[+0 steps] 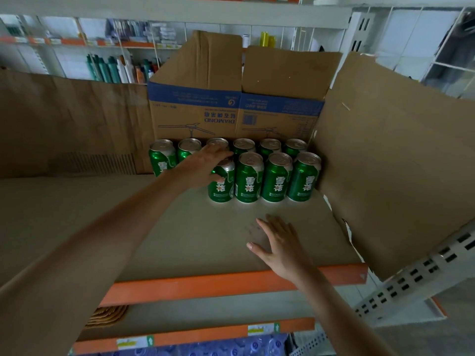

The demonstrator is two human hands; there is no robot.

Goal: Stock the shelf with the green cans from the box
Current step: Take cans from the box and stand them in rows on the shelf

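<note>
left hand grips top of green can; can probably standing on shelf | other cans just right of and behind that hand; back row against box | right hand flat, fingers straight, nearer than cans; holds nothing

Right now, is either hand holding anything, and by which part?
The left hand grips a green can round its upper part; the right hand holds nothing.
</note>
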